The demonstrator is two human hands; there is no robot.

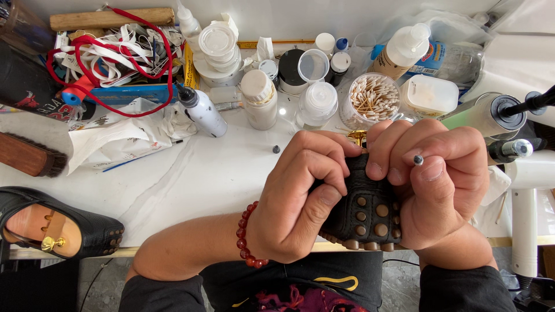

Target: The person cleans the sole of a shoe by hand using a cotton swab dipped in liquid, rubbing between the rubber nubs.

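Note:
Both my hands clasp a black leather loafer (367, 211) with rubber studs on its sole, held sole-up over the table's front edge. My left hand (298, 193), with a red bead bracelet on the wrist, grips its left side. My right hand (436, 185) grips the right side and pinches a thin tool with a small round grey tip (418, 160) between thumb and forefinger. A gold metal buckle (357, 137) peeks out above my fingers.
The matching black loafer (58, 228) lies at the left edge of the white table (191, 179). Bottles, jars and a tub of cotton swabs (372, 98) crowd the back. A brush (29, 156) and red cords lie left; a white stand (523, 208) rises at right.

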